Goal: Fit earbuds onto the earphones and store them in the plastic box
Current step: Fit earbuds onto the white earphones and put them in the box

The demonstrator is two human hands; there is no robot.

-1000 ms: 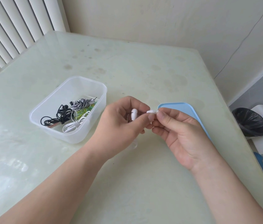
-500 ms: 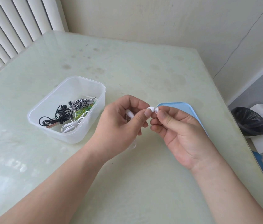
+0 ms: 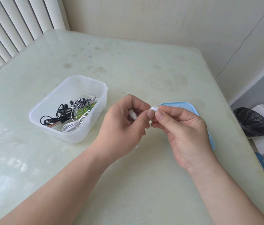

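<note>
Pinches white earbud [image 3: 154,108] between thumb and forefinger of right hand [image 3: 182,130]. Presses thumb of left hand [image 3: 121,127] against same earbud; curls left fingers round second white earphone [image 3: 132,113]. Holds both over pale green table [image 3: 144,70], just in front of blue lid [image 3: 184,105], to right of clear plastic box [image 3: 73,138]. In box: coiled black earphones [image 3: 58,117], striped pair [image 3: 81,103], white pair [image 3: 70,126], green cord beneath. Past table's right edge: black-lined bin [image 3: 251,122].
</note>
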